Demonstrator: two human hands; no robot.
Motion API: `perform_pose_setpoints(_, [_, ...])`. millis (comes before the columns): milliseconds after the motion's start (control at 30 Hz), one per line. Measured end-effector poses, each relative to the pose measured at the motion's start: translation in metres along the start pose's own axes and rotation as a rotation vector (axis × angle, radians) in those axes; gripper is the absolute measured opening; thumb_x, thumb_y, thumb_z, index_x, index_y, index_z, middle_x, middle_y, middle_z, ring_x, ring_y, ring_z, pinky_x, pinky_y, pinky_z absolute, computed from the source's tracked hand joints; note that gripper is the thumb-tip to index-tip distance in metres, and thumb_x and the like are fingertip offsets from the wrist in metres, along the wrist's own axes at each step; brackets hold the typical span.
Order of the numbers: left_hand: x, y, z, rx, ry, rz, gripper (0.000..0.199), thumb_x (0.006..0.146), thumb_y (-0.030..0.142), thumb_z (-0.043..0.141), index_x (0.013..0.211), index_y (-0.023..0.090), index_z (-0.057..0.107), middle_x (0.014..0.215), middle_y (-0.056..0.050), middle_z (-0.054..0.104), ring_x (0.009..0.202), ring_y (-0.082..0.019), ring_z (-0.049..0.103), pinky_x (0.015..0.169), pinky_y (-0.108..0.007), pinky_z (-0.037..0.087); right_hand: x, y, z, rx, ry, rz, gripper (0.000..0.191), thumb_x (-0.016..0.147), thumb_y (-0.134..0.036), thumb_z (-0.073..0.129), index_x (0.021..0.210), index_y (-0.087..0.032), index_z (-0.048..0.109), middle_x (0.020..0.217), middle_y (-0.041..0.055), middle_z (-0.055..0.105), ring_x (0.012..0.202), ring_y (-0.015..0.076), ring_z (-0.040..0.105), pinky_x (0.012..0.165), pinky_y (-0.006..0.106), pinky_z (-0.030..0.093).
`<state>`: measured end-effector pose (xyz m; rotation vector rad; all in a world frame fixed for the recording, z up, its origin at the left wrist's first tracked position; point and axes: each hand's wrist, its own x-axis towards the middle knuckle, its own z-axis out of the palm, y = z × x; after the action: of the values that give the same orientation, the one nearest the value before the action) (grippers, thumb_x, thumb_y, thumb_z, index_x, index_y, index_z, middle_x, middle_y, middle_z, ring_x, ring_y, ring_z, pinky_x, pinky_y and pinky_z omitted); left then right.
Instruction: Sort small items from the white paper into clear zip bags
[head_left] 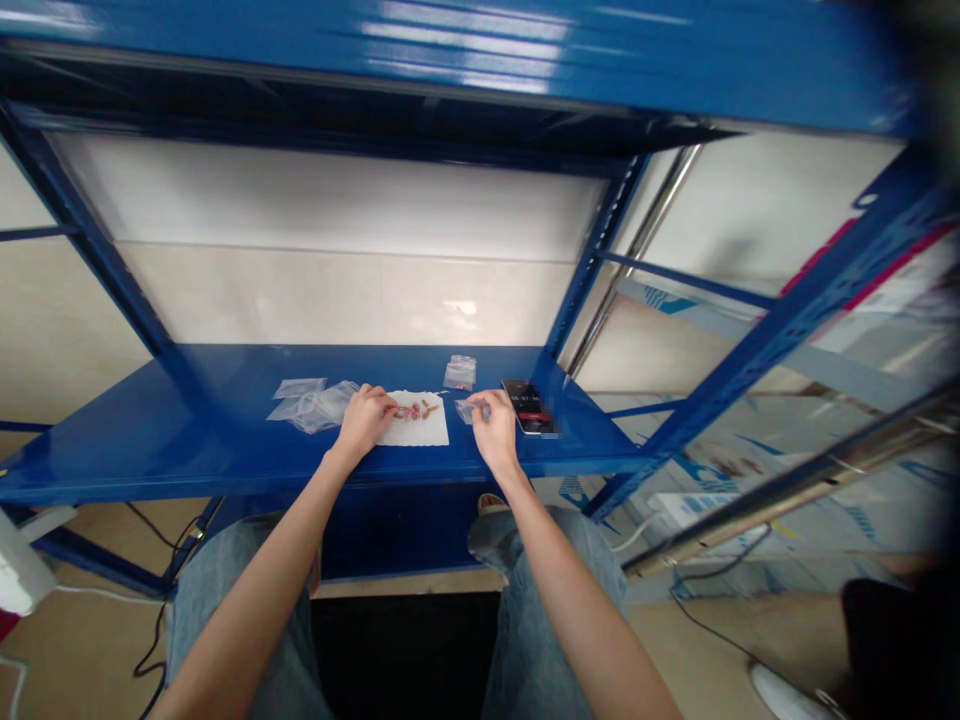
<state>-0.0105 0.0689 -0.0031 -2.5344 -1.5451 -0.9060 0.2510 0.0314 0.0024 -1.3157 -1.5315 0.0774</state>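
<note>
A light pinch suits the clear plastic bag point(465, 410) in the right hand point(496, 432); the left hand point(364, 424), grip narrow, meets pinkish pieces point(414, 411), hold unclear.

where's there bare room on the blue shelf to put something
Widest: the blue shelf left of the clear plastic bags. Smaller: behind the white paper, between those bags and the small bag at the back. Crowded: from the paper to the phone, with the right hand between.
</note>
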Motion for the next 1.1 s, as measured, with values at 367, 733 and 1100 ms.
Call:
perform_pose_setpoints(367, [-0.015,-0.004,-0.008,0.005,0.038,0.004,0.029,0.096,0.024,0.048,0.097,0.02,0.077,0.097,-0.011,0.068,0.094,-0.027,0.056,0.087,-0.04,0.045,0.022,0.026,0.011,-0.117,0.016,-0.046,0.026,0.085,-0.013,0.048,0.093,-0.022,0.071,0.099,0.0082,0.066,0.096,0.0249,0.059,0.091,0.04,0.048])
perform_pose_setpoints(733, [-0.041,-0.002,-0.028,-0.038,0.104,-0.018,0.029,0.093,0.016,0.049,0.11,0.019,0.072,0.107,-0.011,0.067,0.103,-0.029,0.057,0.092,-0.044,0.048,0.129,0.068,0.056,-0.505,-0.423,0.08,0.034,0.086,-0.02,0.067,0.12,-0.025,0.069,0.117,0.01,0.07,0.109,0.0246,0.061,0.091,0.034,0.046])
perform_pose_setpoints(1100, [-0.04,-0.006,-0.034,-0.106,0.163,-0.078,0.029,0.09,0.014,0.05,0.11,0.021,0.071,0.106,-0.01,0.068,0.103,-0.029,0.058,0.092,-0.045,0.047,0.15,0.063,0.057,-0.424,-0.483,0.122,0.003,0.08,-0.016,0.07,0.078,-0.018,0.071,0.095,0.0097,0.074,0.096,0.0235,0.067,0.083,0.03,0.047])
